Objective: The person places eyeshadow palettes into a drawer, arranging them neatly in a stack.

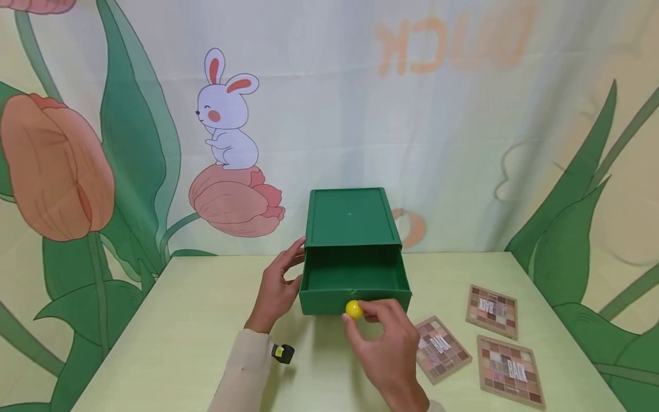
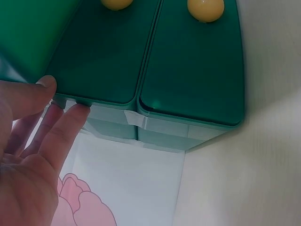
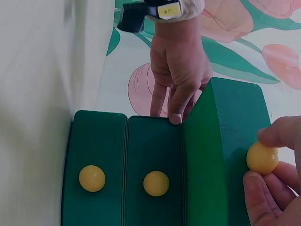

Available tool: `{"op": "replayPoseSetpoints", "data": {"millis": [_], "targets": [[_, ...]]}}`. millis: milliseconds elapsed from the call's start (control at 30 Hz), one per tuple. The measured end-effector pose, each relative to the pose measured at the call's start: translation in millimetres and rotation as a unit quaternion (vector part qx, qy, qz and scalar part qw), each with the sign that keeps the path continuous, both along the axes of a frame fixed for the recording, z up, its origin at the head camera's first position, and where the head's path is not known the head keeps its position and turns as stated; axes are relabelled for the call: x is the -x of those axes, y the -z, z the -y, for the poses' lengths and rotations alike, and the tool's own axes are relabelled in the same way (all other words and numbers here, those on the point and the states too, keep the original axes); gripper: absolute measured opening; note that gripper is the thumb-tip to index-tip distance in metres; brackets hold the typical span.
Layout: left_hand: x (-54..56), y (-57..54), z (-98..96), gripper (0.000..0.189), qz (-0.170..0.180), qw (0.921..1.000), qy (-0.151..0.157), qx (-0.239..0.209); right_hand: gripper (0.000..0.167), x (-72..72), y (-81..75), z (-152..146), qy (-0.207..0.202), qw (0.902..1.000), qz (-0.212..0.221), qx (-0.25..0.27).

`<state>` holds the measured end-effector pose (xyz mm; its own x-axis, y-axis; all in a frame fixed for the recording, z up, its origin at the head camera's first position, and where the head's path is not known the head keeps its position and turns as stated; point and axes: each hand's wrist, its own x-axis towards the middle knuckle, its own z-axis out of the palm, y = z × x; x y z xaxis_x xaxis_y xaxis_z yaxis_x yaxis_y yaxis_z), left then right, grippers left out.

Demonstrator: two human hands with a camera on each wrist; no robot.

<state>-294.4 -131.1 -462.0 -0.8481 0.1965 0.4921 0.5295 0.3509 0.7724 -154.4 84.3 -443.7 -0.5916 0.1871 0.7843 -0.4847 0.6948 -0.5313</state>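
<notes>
A green drawer cabinet (image 1: 349, 216) stands on the table, its top drawer (image 1: 324, 303) pulled out and bare inside. My right hand (image 1: 388, 346) pinches the round yellow knob (image 1: 354, 309) on that drawer's front between thumb and fingers. Against the cabinet's left side, my left hand (image 1: 277, 293) rests with fairly straight fingers, its thumb (image 2: 46, 84) at the front edge. Below the pulled-out drawer, the middle drawer (image 3: 153, 141) and the bottom drawer (image 3: 96, 141) are closed, each with its own yellow knob; the head view hides both.
Several square checkered tiles marked "BACK" lie on the table's right side, one tile (image 1: 441, 349) close by my right hand. A black wrist camera (image 1: 283, 353) sits at my left cuff. Behind the cabinet hangs a printed curtain (image 1: 329, 114) with a rabbit and tulips.
</notes>
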Motion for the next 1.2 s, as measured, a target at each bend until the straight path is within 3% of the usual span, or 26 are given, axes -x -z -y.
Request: {"op": "replayPoseSetpoints", "data": {"millis": [467, 700, 867, 1200], "targets": [[-0.7, 1.3, 0.0, 0.087, -0.007, 0.9999, -0.01, 0.009, 0.035, -24.2, 0.0, -5, -0.005, 0.9999, -0.007, -0.011], [-0.8, 1.5, -1.4, 0.085, 0.004, 0.9999, -0.013, 0.008, 0.036, -34.5, 1.0, -5, 0.01, 0.9998, 0.009, -0.014], [-0.9, 1.5, -1.6, 0.085, 0.007, 0.9998, -0.015, 0.01, 0.036, -36.5, 2.0, -6, 0.003, 0.9999, 0.003, -0.01], [-0.8, 1.7, -1.3, 0.085, 0.006, 0.9998, -0.017, 0.012, 0.036, -38.1, 3.5, -5, 0.002, 0.9992, 0.037, -0.013]]}}
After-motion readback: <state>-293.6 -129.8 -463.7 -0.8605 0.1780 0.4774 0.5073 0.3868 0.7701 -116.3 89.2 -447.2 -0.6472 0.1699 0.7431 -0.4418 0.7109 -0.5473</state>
